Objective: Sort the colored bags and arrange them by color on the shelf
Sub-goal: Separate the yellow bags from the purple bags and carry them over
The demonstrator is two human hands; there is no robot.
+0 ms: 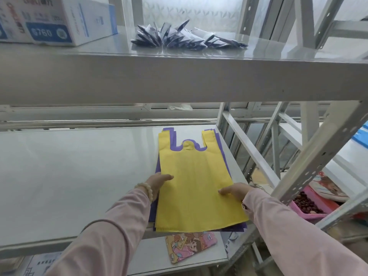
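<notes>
In the head view, the only one I have, the yellow bag (197,186) lies flat in the lower centre of the frame. It rests on top of the purple bags (221,150), at the right end of the middle shelf (79,176). Its handles point away from me and its bottom hem comes near the front edge of the shelf.

The left hand (159,182) takes the left edge of the yellow bag, thumb on top, with the other fingers hidden under the fabric. The right hand (235,191) does the same at the right edge. So I judge that both hands are grasping the yellow bag in a pinch.

I believe the step in hand is to separate this yellow bag from the purple pile. The next move calls for lifting only the top piece, so that no purple bag is dragged along. Then the bag should go to the bare part of the shelf at centre left, to start a yellow pile. The fabric looks thin and limp, so both edges should stay stretched.

For writing, the white cardboard box (49,18) in the upper left, on the upper shelf (179,80), has a blue label with "6760" in white. The red letters on its side are too blurred for me. The dark folded packets (185,36) at the top centre show no readable text. The cartoon pouch (189,246) at the bottom centre shows drawings, but no words I can read.
</notes>
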